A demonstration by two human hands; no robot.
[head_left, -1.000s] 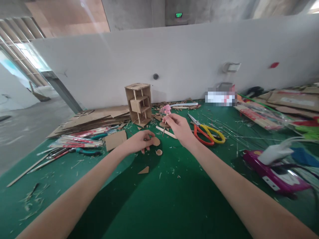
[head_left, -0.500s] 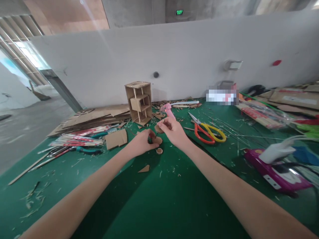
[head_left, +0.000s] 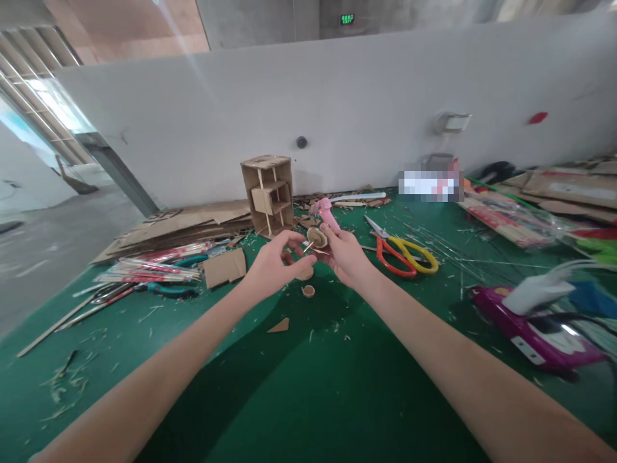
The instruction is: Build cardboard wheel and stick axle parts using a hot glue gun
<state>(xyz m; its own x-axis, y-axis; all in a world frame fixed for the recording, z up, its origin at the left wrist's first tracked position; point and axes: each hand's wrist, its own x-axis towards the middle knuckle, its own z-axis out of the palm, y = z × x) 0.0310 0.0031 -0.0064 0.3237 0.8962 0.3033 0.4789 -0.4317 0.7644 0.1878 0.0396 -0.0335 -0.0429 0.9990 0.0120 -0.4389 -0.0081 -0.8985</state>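
Observation:
My right hand [head_left: 344, 254] is closed on a small round cardboard piece [head_left: 317, 236], a pale-rimmed disc with a thin stick across its face, tilted towards me above the table. My left hand [head_left: 279, 263] is beside it, thumb and forefinger apart around the free end of the stick; I see no firm pinch. Partly hidden under the left thumb lies another cardboard disc [head_left: 305, 274]. A smaller cardboard ring [head_left: 308, 291] rests just in front of it. Behind the right hand stands a pink glue gun [head_left: 326, 212] with a pale glue stick.
A cardboard shelf model [head_left: 267, 196] stands at the back. To the left are cardboard sheets [head_left: 193, 225], packed sticks [head_left: 149, 270], and pliers [head_left: 171, 290]. Scissors [head_left: 405, 254] and a purple power strip [head_left: 540, 334] lie right. A cardboard triangle [head_left: 279, 326] is nearer me.
My right hand has turned the round piece so that its face and stick now show. My left hand has come up off the disc on the table, towards the stick.

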